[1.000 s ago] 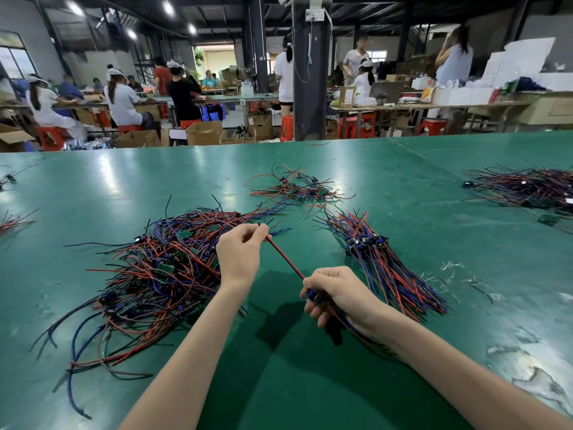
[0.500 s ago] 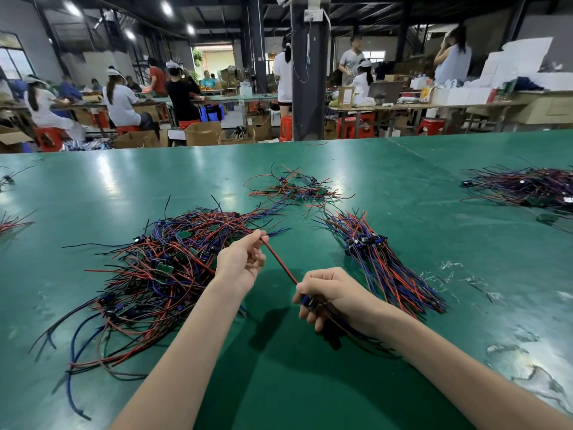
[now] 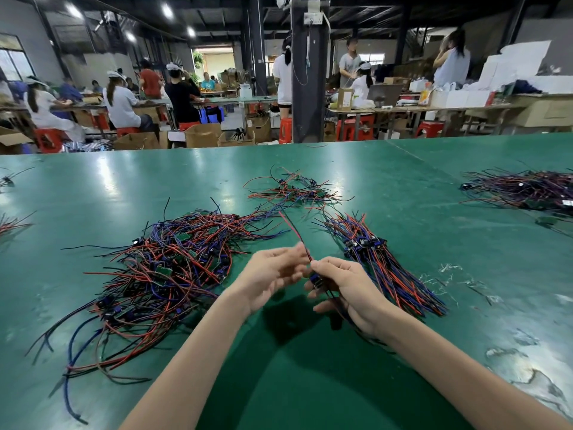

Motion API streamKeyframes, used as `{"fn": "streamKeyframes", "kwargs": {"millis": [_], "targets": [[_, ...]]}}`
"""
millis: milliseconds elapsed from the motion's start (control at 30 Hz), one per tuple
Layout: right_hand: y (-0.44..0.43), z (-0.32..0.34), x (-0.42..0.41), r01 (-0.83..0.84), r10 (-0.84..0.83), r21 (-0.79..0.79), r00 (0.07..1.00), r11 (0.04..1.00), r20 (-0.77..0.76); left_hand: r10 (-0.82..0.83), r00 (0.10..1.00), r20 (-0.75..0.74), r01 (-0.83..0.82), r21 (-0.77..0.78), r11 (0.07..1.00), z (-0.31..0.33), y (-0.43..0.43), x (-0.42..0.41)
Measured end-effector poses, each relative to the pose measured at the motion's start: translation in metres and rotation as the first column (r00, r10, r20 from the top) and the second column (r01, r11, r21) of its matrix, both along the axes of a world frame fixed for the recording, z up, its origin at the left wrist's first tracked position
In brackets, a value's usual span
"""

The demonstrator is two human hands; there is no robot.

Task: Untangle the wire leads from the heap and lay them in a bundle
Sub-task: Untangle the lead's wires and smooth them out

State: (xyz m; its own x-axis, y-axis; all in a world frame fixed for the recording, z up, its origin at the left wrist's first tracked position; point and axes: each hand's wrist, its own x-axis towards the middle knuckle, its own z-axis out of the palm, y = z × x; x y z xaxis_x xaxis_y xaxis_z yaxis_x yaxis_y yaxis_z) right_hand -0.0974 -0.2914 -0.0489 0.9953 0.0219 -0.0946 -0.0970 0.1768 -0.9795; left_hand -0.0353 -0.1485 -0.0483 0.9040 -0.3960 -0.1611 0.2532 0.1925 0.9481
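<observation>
A tangled heap of red, blue and black wire leads [image 3: 161, 274] with small green boards lies on the green table [image 3: 310, 383], left of centre. An aligned bundle of leads [image 3: 387, 268] lies to the right. My right hand [image 3: 347, 290] grips one wire lead [image 3: 293, 228] by its small blue part; the red and black strands stick up and away from my fist. My left hand [image 3: 273, 274] is close beside it, blurred, fingertips at the strands near my right thumb. Whether the left fingers pinch the wire is unclear.
A smaller loose cluster of leads [image 3: 294, 190] lies farther back at centre. Another dark pile [image 3: 527, 190] sits at the right edge. Bits of clear scrap [image 3: 449, 274] lie right of the bundle. Beyond the table's far edge, people sit at benches with red stools and cardboard boxes.
My left hand slid down the red wire from its far tip toward my right hand. The freed strands now point up and away. My right hand stayed put.
</observation>
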Motion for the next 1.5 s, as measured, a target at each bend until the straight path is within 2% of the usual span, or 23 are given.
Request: {"fn": "streamKeyframes", "kwargs": {"millis": [67,133,433,733,800,867,1000,1100,1233,1333,1500], "targets": [[-0.002,0.001,0.001,0.013,-0.013,0.015,1.0,1.0,0.002,-0.131,0.991,0.038,0.13,0.034,0.991,-0.003,-0.007,-0.009],[-0.003,0.001,0.001,0.019,-0.019,0.02,1.0,1.0,-0.005,-0.153,0.986,0.07,0.152,0.022,0.988,-0.005,-0.011,-0.014],[-0.005,-0.003,0.003,-0.054,0.06,0.096,0.996,0.994,-0.06,0.085,0.994,0.068,-0.083,-0.039,0.996,-0.01,-0.01,-0.011],[-0.004,-0.006,0.003,-0.031,0.03,-0.008,0.995,0.999,-0.093,0.179,0.977,0.115,-0.185,0.049,0.981,-0.011,-0.01,-0.009],[-0.004,-0.006,0.003,-0.009,0.004,-0.059,0.997,0.998,-0.08,0.201,0.969,0.146,-0.213,0.072,0.974,-0.012,-0.01,-0.009],[-0.005,-0.008,0.003,0.004,-0.011,-0.186,0.999,0.983,-0.035,0.226,0.96,0.165,-0.242,0.082,0.967,-0.012,-0.01,-0.007],[-0.004,-0.012,0.002,0.011,0.025,-0.501,0.998,0.866,0.066,0.268,0.953,0.143,-0.275,0.036,0.961,-0.014,-0.008,-0.005],[-0.004,-0.013,0.002,0.04,0.039,-0.596,0.992,0.802,0.118,0.262,0.958,0.12,-0.265,0.011,0.964,-0.015,-0.009,-0.003],[-0.007,-0.012,0.002,0.094,-0.007,-0.577,0.988,0.811,0.152,0.191,0.98,0.056,-0.184,-0.112,0.977,-0.011,-0.011,-0.003],[-0.006,-0.009,0.004,0.132,-0.056,-0.461,0.983,0.877,0.174,0.069,0.997,0.04,-0.06,-0.203,0.977,-0.008,-0.011,-0.004],[-0.005,-0.007,0.004,0.144,-0.088,-0.318,0.979,0.937,0.185,-0.027,0.997,0.077,0.036,-0.121,0.992,-0.015,-0.013,-0.008]]}}
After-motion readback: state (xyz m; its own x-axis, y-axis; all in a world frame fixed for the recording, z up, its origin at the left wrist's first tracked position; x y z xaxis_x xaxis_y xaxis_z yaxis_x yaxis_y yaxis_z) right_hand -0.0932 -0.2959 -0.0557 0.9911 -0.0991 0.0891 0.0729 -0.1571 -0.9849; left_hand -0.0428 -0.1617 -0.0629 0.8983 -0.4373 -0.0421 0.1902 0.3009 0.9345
